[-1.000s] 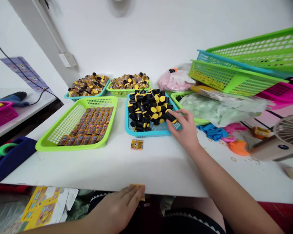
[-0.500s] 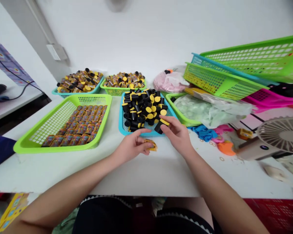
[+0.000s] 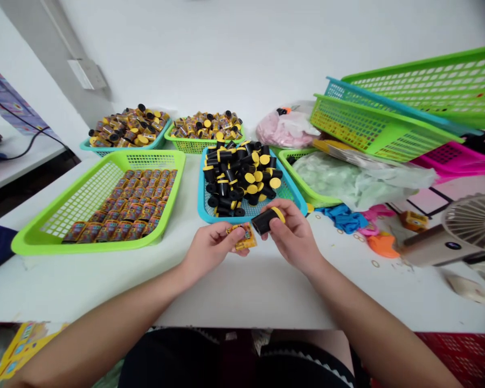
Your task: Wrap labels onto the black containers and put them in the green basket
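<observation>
My left hand [image 3: 212, 245] pinches a small yellow printed wrapper [image 3: 244, 237] between thumb and fingers. Close beside it, my right hand [image 3: 293, 231] grips a black cylinder with a yellow cap [image 3: 267, 220], tilted with its black end toward the wrapper. Both hands are over the white table in front of a blue basket [image 3: 216, 219], which is heaped with more black, yellow-capped cylinders [image 3: 230, 172]. To the left, a green basket [image 3: 89, 249] holds rows of cylinders in printed wrappers [image 3: 133, 207].
Behind stand a blue basket [image 3: 101, 151] and a green basket [image 3: 186, 145], both piled with wrapped cylinders. On the right are stacked baskets [image 3: 367, 126], a pale plastic bag [image 3: 347, 178], blue scraps [image 3: 345, 217], an orange piece [image 3: 383, 246] and a fan [image 3: 448, 231].
My right hand has drawn the black cylinder from the blue basket's front edge toward my left hand. The wrapper in my left hand now shows its printed face more fully.
</observation>
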Demonstrator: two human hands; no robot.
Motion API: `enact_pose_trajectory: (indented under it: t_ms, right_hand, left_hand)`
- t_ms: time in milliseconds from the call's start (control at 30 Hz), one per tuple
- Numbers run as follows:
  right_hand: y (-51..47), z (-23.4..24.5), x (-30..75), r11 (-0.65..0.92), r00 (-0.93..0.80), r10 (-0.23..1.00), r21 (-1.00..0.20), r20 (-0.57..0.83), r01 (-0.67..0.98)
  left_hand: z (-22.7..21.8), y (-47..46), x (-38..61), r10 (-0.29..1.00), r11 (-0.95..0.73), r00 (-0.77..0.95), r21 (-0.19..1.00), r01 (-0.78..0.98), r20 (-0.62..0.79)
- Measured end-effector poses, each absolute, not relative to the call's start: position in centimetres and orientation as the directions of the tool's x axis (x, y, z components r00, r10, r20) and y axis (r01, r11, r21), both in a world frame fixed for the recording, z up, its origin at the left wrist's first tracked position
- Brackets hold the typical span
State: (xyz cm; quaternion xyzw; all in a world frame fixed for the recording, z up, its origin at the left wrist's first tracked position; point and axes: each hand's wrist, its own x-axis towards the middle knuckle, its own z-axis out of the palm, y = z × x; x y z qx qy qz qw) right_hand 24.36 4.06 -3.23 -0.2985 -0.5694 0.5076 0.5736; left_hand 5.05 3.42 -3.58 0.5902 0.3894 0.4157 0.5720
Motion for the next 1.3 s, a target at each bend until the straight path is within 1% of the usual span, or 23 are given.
enact_pose_trajectory:
  t_ms: [100,200,267,333,467,600,667,767,833,933,1033,1100,1133,1200,1300]
  right_hand:
    - [3.9,-3.4,24.0,0.28,-0.151,0.937,-0.935,0.316,-0.219]
    - [3.7,-3.5,23.6,0.261,-0.138,0.946,-0.942,0.293,-0.209]
    - [3.6,-3.5,23.5,0.253,-0.142,0.947,-0.941,0.288,-0.222]
    - [3.5,-3.5,23.4,0.237,-0.148,0.949,-0.939,0.279,-0.25]
    - [3.5,-3.4,23.4,0.226,-0.135,0.952,-0.928,0.275,-0.295]
    - [3.7,-3.6,23.3,0.236,-0.159,0.95,-0.95,0.27,-0.203]
    - [3.7,-3.7,23.3,0.222,-0.169,0.954,-0.962,0.248,-0.158]
    - [3.7,-3.7,23.1,0.235,-0.199,0.949,-0.969,0.246,-0.077]
    - [3.7,-3.7,23.1,0.3,-0.212,0.929,-0.953,0.302,-0.044]
    - [3.6,-3.5,23.1,0.38,-0.231,0.895,-0.923,0.382,-0.056]
    - [3.5,-2.9,23.7,0.362,-0.333,0.871,-0.93,0.36,-0.06]
    - [3.5,-2.5,24.2,0.311,-0.411,0.86,-0.949,0.304,-0.052]
    - [3.4,-2.3,24.5,0.276,-0.433,0.862,-0.96,0.264,-0.036]
    - [3.5,-2.2,25.0,0.217,-0.42,0.888,-0.976,0.188,0.023]
    - [3.5,-2.1,25.4,0.156,-0.343,0.934,-0.976,0.095,0.153]
  left_hand:
    - [-3.3,3.2,4.9,0.921,-0.132,0.377,0.989,0.067,0.097]
    - [-3.2,3.1,4.8,0.908,-0.145,0.406,0.986,0.081,0.1]
    - [-3.4,3.0,4.8,0.906,-0.16,0.408,0.983,0.088,0.111]
    - [-3.7,3.1,4.7,0.905,-0.224,0.398,0.965,0.138,0.153]
    - [-4.3,3.5,4.3,0.892,-0.37,0.373,0.885,0.283,0.254]
    - [-4.5,4.1,3.9,0.877,-0.455,0.356,0.791,0.408,0.321]
    - [-4.4,4.3,3.7,0.869,-0.479,0.357,0.764,0.433,0.343]
    - [-4.2,4.4,3.5,0.852,-0.5,0.382,0.773,0.39,0.358]
    - [-4.1,4.4,3.5,0.84,-0.5,0.413,0.8,0.331,0.354]
    - [-4.0,4.5,3.9,0.854,-0.415,0.427,0.884,0.216,0.297]
    - [-4.0,4.5,4.3,0.85,-0.315,0.45,0.949,0.013,0.276]
    - [-4.1,4.5,4.3,0.833,-0.287,0.477,0.956,-0.057,0.279]
    - [-4.1,4.5,4.2,0.828,-0.29,0.487,0.956,-0.05,0.277]
    - [-4.0,4.5,3.9,0.812,-0.345,0.508,0.938,0.02,0.288]
    - [-3.8,4.3,3.4,0.764,-0.515,0.545,0.835,0.194,0.344]
